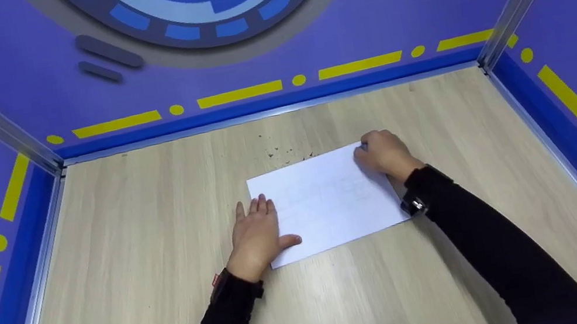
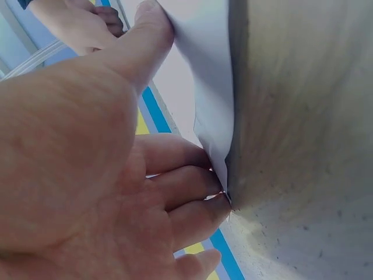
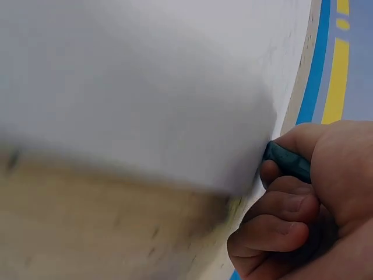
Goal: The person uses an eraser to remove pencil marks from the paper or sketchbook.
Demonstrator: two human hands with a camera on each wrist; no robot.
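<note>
A white sheet of paper (image 1: 327,214) with faint grey marks lies slightly turned on the wooden table. My left hand (image 1: 255,238) rests along its left edge, thumb spread over the sheet and the other fingers extended beside and over the edge. In the left wrist view, the fingertips (image 2: 201,216) meet the table at the lifted paper edge. At the sheet's far right corner is my right hand (image 1: 385,155). Its thumb and forefinger pinch a small dark teal eraser-like piece (image 3: 288,162) against the paper, the other fingers curled; most of the piece is hidden in the hand.
Dark crumbs (image 1: 276,151) lie scattered on the table (image 1: 157,256) beyond the paper's far edge. Blue-purple panels (image 1: 225,72) with yellow marks and metal framing enclose the table at the back and both sides.
</note>
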